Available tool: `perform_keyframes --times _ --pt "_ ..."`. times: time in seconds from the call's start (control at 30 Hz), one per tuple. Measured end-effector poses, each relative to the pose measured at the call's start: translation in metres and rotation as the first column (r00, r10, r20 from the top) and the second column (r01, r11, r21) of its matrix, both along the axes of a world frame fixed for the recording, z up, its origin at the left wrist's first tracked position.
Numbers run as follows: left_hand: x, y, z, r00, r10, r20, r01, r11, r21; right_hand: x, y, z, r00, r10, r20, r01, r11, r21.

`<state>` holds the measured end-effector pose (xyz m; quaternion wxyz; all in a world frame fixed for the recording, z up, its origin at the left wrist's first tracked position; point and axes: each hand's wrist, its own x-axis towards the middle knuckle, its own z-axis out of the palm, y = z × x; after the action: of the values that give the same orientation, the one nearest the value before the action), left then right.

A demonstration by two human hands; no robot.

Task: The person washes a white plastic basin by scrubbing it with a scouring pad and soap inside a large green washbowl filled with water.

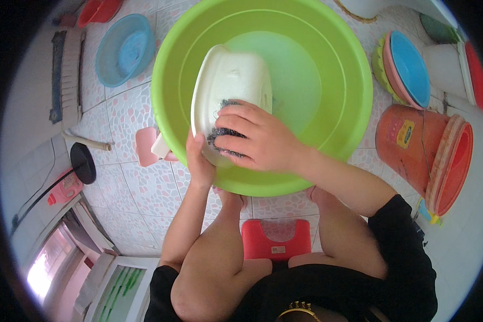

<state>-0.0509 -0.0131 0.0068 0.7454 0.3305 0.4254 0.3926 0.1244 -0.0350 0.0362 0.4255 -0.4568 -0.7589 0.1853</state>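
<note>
A white basin [241,76] is tilted on its side over a large green plastic tub [346,80], its outer wall turned to the right. My left hand [199,157] grips the basin's near rim, thumb on the outer side. Under the fingers of my right hand [261,137] is a dark scouring pad [227,133], pressed against the basin's outer wall. Cloudy water [294,72] covers the bottom of the tub. The inside of the basin faces away and is hidden.
A blue basin [124,50] and a pink soap dish [146,147] lie left of the tub. Stacked basins [410,68] and an orange bucket [410,141] on its side stand at right. Between my legs is a red plastic stool [277,241]. A floor drain pipe [88,141] runs at left.
</note>
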Motion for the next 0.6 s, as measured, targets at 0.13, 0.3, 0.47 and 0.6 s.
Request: perform_keyframes --times 0.13,0.3,0.47,0.6 --pt "0.022 0.029 0.02 0.957 -0.09 -0.277 0.095 0.995 0.005 0.0 -0.01 -0.011 0.998 0.001 0.068 -0.001 1.0 0.0" --pt "0.034 0.046 0.011 0.711 -0.125 -0.692 0.374 0.9 0.222 -0.002 -0.024 -0.04 0.982 0.07 0.175 -0.073 0.997 0.008" --pt "0.047 0.043 0.006 0.659 -0.052 -0.751 0.429 0.845 0.318 0.005 -0.011 -0.05 0.991 -0.013 0.134 0.001 0.995 0.095" --pt "0.048 0.04 -0.002 0.696 -0.003 -0.718 0.389 0.842 0.374 0.027 0.012 -0.046 0.983 -0.129 0.13 0.129 0.992 0.006"
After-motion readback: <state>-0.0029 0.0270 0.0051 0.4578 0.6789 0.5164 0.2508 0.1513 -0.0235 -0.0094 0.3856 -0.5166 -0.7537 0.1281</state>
